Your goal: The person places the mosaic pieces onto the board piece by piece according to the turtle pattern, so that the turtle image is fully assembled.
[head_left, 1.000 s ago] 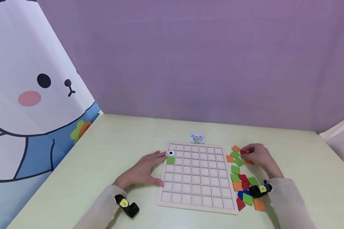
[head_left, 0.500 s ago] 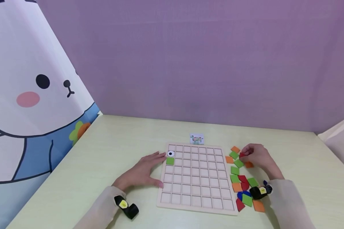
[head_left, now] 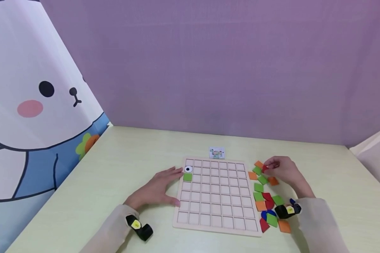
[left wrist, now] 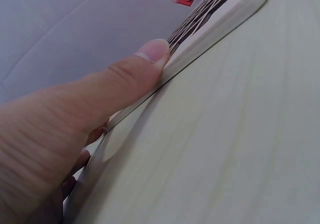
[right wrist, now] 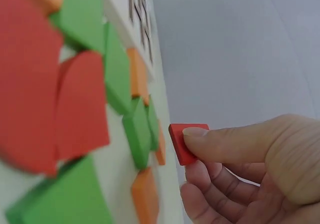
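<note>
A wooden grid board (head_left: 217, 232) lies on the table. In its left column sit a white tile with an eye (head_left: 188, 169) and, just below, a green square tile (head_left: 187, 177). My left hand (head_left: 156, 188) rests at the board's left edge, fingers spread, the thumb (left wrist: 150, 54) against its side in the left wrist view. My right hand (head_left: 282, 170) pinches a red tile (right wrist: 182, 141) between thumb and fingers, above the far end of the loose tiles. The right wrist view shows the red tile raised off the table.
Loose green, orange, red and blue tiles lie scattered right of the board, among them a green tile (head_left: 258, 187) and an orange tile (head_left: 284, 226). A small picture card (head_left: 216, 153) lies behind the board. A purple curtain (head_left: 209, 70) hangs behind the table.
My right hand has lifted the red tile and moved slightly left and away from me with it. The left hand has stayed at the board's edge.
</note>
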A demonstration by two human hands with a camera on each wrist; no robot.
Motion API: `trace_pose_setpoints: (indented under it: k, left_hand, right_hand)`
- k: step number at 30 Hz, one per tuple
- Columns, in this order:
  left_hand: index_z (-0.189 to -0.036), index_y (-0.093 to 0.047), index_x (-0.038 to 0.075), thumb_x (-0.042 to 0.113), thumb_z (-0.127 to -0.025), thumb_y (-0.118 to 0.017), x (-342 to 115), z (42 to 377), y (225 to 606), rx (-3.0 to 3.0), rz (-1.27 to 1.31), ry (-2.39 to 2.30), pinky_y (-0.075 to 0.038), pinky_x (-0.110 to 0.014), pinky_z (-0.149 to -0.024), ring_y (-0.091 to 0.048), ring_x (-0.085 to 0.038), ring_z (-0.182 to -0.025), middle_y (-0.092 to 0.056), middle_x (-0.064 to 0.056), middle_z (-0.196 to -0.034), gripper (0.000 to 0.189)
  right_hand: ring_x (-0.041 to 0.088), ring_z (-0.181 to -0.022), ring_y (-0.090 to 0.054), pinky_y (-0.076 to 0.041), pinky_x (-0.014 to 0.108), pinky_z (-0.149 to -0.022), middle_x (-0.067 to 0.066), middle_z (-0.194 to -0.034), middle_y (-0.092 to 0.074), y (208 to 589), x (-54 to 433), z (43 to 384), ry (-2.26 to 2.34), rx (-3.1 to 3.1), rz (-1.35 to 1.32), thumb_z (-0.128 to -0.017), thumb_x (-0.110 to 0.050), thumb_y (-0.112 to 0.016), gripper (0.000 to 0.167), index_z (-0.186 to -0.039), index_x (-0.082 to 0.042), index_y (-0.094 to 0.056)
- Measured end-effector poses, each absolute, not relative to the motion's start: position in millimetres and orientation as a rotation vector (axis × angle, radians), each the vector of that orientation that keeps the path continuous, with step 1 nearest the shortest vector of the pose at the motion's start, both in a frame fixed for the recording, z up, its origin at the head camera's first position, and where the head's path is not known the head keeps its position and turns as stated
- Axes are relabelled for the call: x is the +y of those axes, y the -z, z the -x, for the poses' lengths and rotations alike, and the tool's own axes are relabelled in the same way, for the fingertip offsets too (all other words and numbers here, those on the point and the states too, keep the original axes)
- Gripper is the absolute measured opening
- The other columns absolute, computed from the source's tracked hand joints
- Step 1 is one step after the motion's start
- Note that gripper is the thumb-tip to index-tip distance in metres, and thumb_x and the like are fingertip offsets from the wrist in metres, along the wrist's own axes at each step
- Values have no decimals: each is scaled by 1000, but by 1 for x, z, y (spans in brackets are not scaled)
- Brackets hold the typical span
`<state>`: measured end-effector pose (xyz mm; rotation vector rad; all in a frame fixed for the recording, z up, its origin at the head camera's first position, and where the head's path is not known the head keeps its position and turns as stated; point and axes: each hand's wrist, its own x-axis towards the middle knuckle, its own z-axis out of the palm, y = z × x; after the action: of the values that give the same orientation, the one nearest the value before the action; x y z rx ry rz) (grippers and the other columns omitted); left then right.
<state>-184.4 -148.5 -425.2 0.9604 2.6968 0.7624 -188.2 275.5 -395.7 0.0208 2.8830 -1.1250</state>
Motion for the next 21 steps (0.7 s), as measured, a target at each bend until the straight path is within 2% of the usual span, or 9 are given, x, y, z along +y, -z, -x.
trace_pose_setpoints:
  k: [21]
  left_hand:
    - [-149, -34, 16, 61, -68, -73, -149, 185, 426, 2691, -963, -758, -12, -53, -118, -14, -27, -148, -25, 0, -158, 100]
  right_hand:
    - [22, -81, -56, -52, 29, -62, 11, -88, -61, 379, 229, 196, 1234, 2861, 183, -85, -5, -67, 15, -96, 3, -61]
